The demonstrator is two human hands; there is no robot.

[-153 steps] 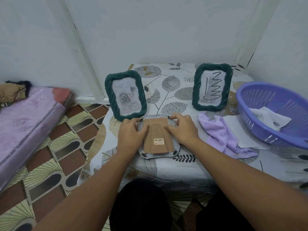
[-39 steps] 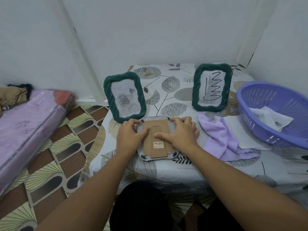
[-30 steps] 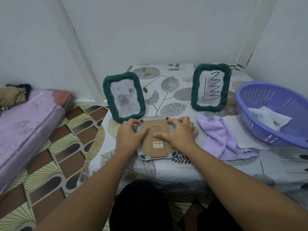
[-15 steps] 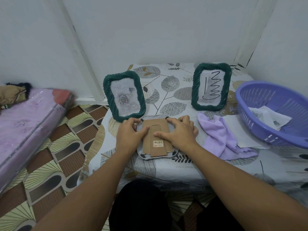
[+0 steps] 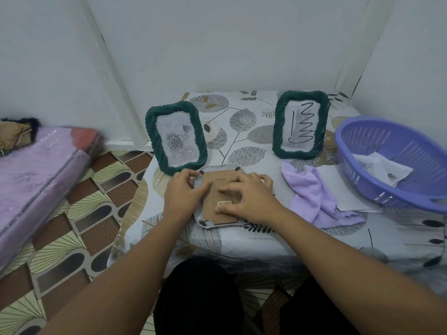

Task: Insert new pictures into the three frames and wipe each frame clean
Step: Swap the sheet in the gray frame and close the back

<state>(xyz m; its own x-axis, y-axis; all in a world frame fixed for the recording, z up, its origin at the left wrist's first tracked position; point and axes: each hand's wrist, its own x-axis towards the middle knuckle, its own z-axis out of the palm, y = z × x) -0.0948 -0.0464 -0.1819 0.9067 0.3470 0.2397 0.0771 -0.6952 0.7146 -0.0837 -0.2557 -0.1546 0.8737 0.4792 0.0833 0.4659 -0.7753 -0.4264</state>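
Note:
A third frame lies face down at the table's front, its brown cardboard back (image 5: 219, 189) facing up with a barcode sticker. My left hand (image 5: 182, 193) rests on its left side, thumb on the cardboard and fingertips near the top-left clip. My right hand (image 5: 248, 198) presses flat on the middle and right of the backing. Two green rope-edged frames stand behind: the left one (image 5: 176, 137) shows a rose picture, the right one (image 5: 301, 124) a black squiggle. A lilac cloth (image 5: 312, 192) lies crumpled to the right of my right hand.
A purple plastic basket (image 5: 362, 170) with loose papers stands at the right edge. A white sheet (image 5: 332, 182) lies between the cloth and the basket. A leaf-print cover (image 5: 242, 131) is on the table. A lilac mattress (image 5: 36, 170) lies on the floor at left.
Since five seconds ago my right hand has slid from the frame's right edge onto the middle of the backing. Over the last second both hands have barely moved.

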